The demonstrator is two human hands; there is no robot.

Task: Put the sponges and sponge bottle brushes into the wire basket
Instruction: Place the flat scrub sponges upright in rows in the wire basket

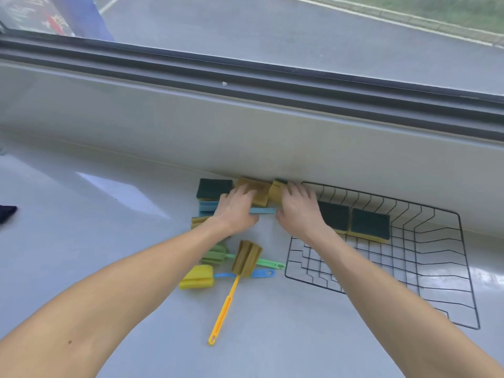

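A black wire basket lies on the pale counter at the right, with two green-topped yellow sponges inside along its far side. Left of it lies a pile of sponges: a green-topped one, blue ones, and tan ones. My left hand rests on a tan sponge. My right hand grips another yellow sponge beside the basket's left rim. Nearer me lie three sponge bottle brushes: orange-handled, green-handled, and blue-handled with a yellow head.
A raised window ledge runs along the far side of the counter, right behind the sponges and basket. A dark object sits at the far left edge. Open counter stretches left and toward me.
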